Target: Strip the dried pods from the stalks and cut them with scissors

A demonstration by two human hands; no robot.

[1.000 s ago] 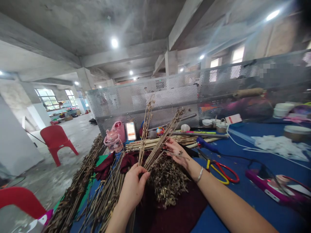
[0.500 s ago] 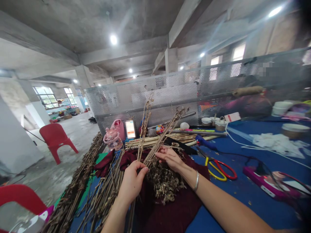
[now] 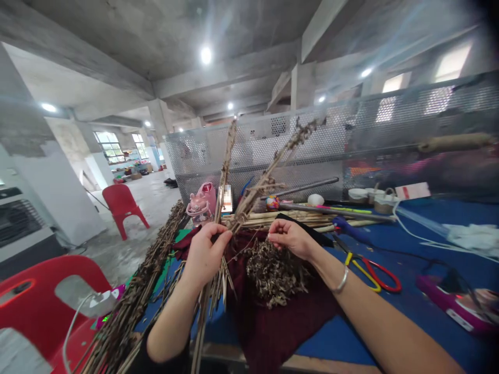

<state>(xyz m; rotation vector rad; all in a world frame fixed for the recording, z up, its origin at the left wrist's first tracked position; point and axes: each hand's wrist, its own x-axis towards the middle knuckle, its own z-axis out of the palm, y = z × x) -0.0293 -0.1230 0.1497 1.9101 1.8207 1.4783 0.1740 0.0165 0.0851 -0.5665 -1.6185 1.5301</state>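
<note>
My left hand (image 3: 207,253) is closed round a bundle of dried plant stalks (image 3: 253,200). Their tops fan upward in two sprays and their cut ends stick out below the fist. To its right, my right hand (image 3: 291,239) is pinched, fingertips together; whatever lies between them is too small to make out. A thin strand hangs between the two hands. Below the right hand, a heap of dry, crumpled leaves (image 3: 276,275) lies on a dark red cloth (image 3: 276,335).
On the left is a long pile of dried stalks (image 3: 144,291). Peeled sticks and a grey pipe (image 3: 339,212) lie at the back. Red-and-yellow-handled scissors (image 3: 380,275) and a purple power strip (image 3: 448,306) are on the right. Red chairs (image 3: 42,301) stand at left.
The stalk bundle has been raised and its lower ends now show beneath my left hand. My right hand has moved away from the stalks and its fingers have closed. The view has shifted left.
</note>
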